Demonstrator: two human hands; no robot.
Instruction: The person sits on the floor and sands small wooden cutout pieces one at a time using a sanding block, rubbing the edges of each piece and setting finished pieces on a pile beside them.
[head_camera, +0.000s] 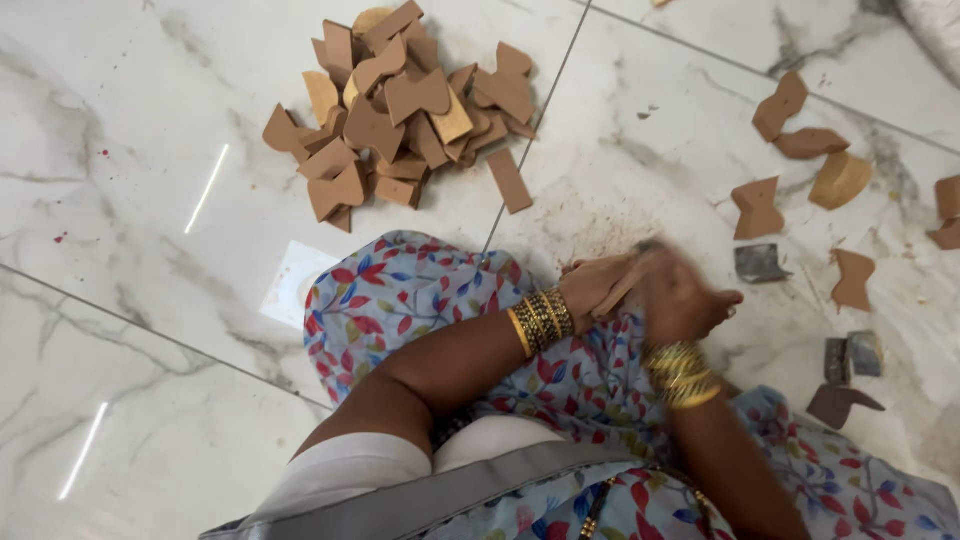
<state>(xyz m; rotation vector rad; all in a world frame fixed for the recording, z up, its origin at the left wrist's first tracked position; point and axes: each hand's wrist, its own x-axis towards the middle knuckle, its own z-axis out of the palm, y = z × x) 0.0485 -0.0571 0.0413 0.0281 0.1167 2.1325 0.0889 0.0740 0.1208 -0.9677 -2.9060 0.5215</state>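
Note:
My left hand (598, 285) and my right hand (685, 297) meet over my knee, which is covered by floral cloth (420, 290). Both hands close around a small brown wooden piece (628, 283) that is mostly hidden and blurred by motion. Gold bangles sit on both wrists. A heap of brown wooden cut-outs (400, 110) lies on the marble floor beyond my knee, to the left.
Loose wooden pieces (790, 140) lie scattered on the floor to the right, with a few small grey blocks (760, 262) among them. Brown dust marks the marble tile (600, 200) in front of my hands. A tile joint runs diagonally past the heap.

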